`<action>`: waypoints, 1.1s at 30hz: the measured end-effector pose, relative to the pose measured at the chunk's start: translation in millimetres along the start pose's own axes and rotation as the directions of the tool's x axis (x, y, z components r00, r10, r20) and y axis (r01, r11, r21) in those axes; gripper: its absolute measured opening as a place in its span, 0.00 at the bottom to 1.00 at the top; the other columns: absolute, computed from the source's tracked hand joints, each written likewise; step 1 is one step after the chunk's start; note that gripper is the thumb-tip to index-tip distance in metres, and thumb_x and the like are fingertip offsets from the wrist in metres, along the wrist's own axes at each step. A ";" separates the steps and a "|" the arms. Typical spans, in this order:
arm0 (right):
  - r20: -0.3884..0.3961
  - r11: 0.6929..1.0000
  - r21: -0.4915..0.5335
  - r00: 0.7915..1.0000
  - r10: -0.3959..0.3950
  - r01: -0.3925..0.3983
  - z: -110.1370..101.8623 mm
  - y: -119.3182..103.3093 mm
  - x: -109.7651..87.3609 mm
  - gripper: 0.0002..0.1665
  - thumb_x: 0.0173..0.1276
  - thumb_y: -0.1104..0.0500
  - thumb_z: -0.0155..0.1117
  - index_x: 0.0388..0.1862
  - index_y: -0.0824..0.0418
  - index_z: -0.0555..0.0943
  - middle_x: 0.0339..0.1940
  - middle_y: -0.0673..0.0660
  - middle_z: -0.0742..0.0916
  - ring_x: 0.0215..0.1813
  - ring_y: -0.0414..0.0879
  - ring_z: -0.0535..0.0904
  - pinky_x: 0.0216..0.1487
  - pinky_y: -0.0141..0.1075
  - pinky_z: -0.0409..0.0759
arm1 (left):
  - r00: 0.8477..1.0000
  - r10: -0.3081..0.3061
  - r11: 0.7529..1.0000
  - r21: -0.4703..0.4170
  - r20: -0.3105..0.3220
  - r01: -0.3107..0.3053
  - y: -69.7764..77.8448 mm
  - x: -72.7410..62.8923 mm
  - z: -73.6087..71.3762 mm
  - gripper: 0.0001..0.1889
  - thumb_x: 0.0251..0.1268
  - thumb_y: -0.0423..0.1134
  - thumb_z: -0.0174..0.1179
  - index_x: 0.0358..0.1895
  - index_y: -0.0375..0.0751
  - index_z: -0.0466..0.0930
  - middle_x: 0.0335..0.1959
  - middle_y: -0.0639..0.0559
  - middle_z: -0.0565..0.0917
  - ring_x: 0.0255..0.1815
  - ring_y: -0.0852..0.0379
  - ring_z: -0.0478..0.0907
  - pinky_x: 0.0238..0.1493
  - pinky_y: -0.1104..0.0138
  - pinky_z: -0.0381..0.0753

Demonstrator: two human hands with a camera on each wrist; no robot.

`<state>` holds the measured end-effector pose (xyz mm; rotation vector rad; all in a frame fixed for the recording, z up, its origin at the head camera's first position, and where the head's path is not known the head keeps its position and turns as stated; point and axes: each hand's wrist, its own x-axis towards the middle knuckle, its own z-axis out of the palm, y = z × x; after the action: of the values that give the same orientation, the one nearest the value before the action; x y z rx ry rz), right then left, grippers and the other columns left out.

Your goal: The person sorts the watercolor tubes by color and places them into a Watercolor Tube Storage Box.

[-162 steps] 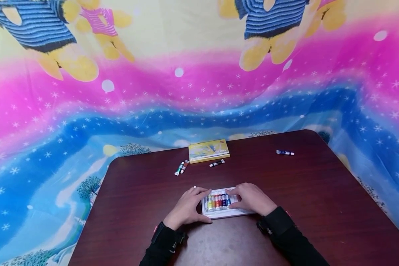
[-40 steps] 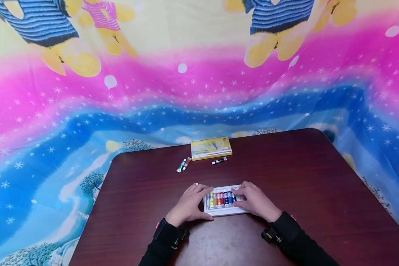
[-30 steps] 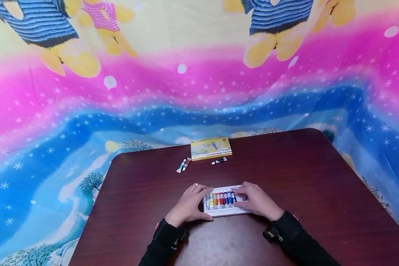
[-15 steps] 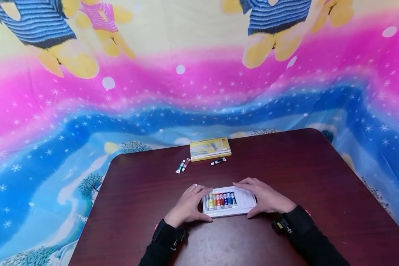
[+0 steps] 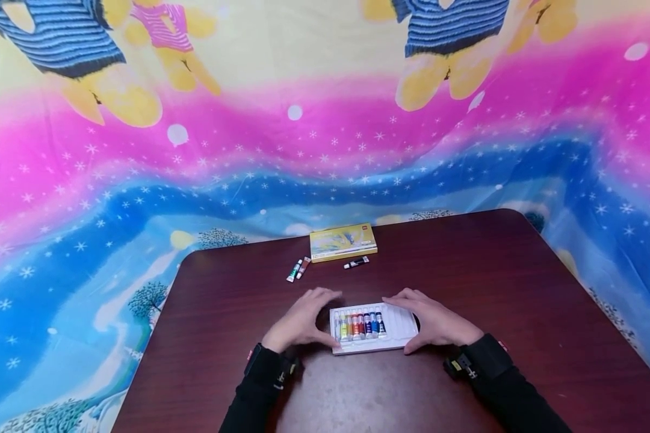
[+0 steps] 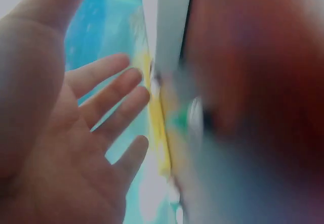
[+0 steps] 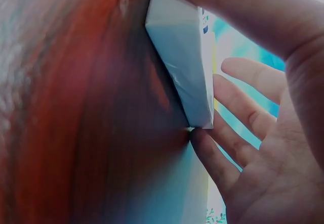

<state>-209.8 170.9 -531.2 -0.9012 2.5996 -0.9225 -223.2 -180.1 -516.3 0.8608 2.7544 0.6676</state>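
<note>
Tray, white, shallow, 1 – lying flat on the bench near its close edge, between my hands. Paint tubes inside: about 8, side by side in the left and middle slots, caps to the far side, pale yellow through reds to dark blue. Right portion of tray: bare. Loose tubes beyond it: 3 – green tube beside brown tube, black tube before the yellow box. Filling, by my judgement: well past half; the 3 loose tubes look left over.

Left hand: fingers spread, arched round the tray's left end; contact unclear. Right hand: fingers extended at the far edge, thumb by the near edge, bracketing the right end; I cannot tell whether it presses. Neither pinches a tube.
</note>
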 end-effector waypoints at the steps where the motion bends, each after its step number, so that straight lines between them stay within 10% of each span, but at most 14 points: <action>1: -0.001 1.000 -0.002 1.000 0.002 -0.002 0.0 0.1 0.1 0.61 0.48 0.43 0.88 0.79 0.52 0.69 0.65 0.53 0.76 0.61 0.50 0.71 0.56 0.43 0.78 | 0.999 -0.026 0.999 -0.019 -0.028 0.026 -6.7 0.4 -5.1 0.59 0.41 0.62 0.83 0.80 0.49 0.63 0.75 0.47 0.71 0.76 0.45 0.66 0.76 0.45 0.67; 10: 0.015 1.000 0.024 1.000 0.010 -0.010 6.9 1.6 0.8 0.59 0.49 0.42 0.87 0.79 0.51 0.70 0.64 0.52 0.76 0.62 0.49 0.70 0.57 0.41 0.78 | 0.943 -0.290 0.957 -0.064 -0.164 0.283 -65.5 -1.8 -26.9 0.47 0.64 0.53 0.72 0.83 0.49 0.59 0.84 0.46 0.58 0.83 0.40 0.54 0.79 0.45 0.62; 17: -0.004 1.000 0.011 1.000 0.008 -0.008 3.2 2.4 -0.8 0.59 0.49 0.41 0.87 0.79 0.51 0.70 0.63 0.53 0.76 0.61 0.48 0.70 0.55 0.40 0.78 | 0.952 -0.268 0.961 0.025 -0.149 0.275 -68.6 1.1 -26.6 0.36 0.73 0.47 0.65 0.80 0.45 0.65 0.82 0.43 0.63 0.82 0.37 0.58 0.79 0.41 0.59; 25: 0.006 1.000 0.016 1.000 0.022 -0.022 0.5 1.3 -4.2 0.61 0.49 0.42 0.87 0.80 0.52 0.68 0.64 0.54 0.76 0.61 0.49 0.70 0.55 0.40 0.77 | 0.936 -0.251 0.950 0.121 -0.245 0.286 -63.0 -2.9 -22.0 0.19 0.68 0.43 0.70 0.61 0.49 0.87 0.57 0.46 0.85 0.62 0.43 0.79 0.64 0.48 0.79; 33: 0.001 1.000 0.018 1.000 0.006 -0.006 0.4 2.6 -0.5 0.61 0.48 0.44 0.88 0.80 0.52 0.68 0.63 0.53 0.77 0.61 0.49 0.71 0.56 0.40 0.77 | 0.936 -0.205 0.959 0.133 -0.286 0.250 -46.5 0.8 -22.2 0.21 0.62 0.47 0.75 0.57 0.48 0.87 0.50 0.49 0.78 0.48 0.49 0.77 0.49 0.55 0.81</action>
<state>-210.5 172.6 -533.2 -0.8885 2.5874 -0.9424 -253.5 -221.7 -518.5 0.4930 3.1276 0.5508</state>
